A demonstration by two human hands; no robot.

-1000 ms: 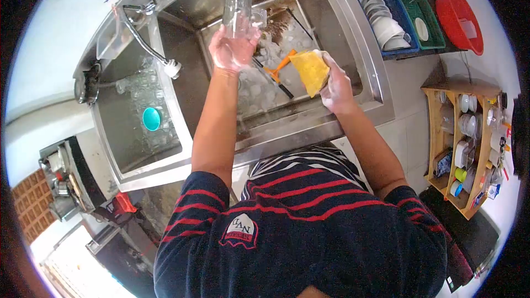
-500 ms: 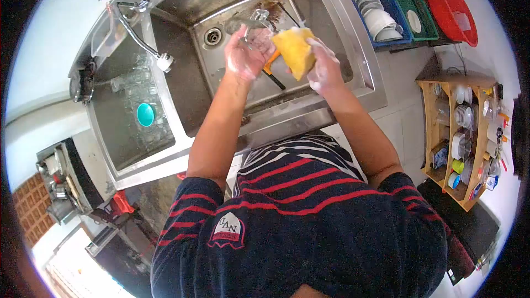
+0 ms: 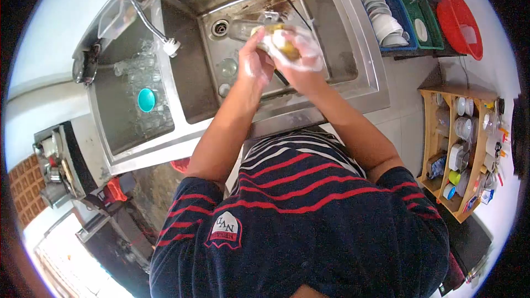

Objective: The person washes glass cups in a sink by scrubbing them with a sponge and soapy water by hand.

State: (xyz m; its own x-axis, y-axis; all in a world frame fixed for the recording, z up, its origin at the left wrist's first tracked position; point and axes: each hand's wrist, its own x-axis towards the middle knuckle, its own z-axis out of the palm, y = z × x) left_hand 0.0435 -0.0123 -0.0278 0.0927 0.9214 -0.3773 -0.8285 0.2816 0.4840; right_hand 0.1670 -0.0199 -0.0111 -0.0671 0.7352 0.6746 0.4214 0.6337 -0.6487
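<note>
Both of my hands meet over the right sink basin (image 3: 194,96). My left hand (image 3: 255,65) is closed, and a clear glass (image 3: 243,29) extends from beside its fingertips. Where the fingers wrap the glass is partly hidden. Closed around a foamy yellow sponge (image 3: 289,51), my right hand (image 3: 302,65) presses in against the left one. Motion blurs the sponge and the right fingers, and white suds cover them. On the basin floor below my left hand lies another clear glass piece (image 3: 227,68), near the drain (image 3: 220,27).
The left basin holds several clear glasses (image 3: 138,72) and a turquoise cup (image 3: 146,100). A flexible faucet (image 3: 170,47) hangs over the divider. Right of the sink are a blue rack (image 3: 406,25) with bowls, a green basket (image 3: 436,33), a red basin (image 3: 450,16) and a wooden shelf (image 3: 428,127).
My right hand has moved left with the sponge, bringing it against my left hand. The left hand has closed from a more open palm. The view has shifted slightly.
</note>
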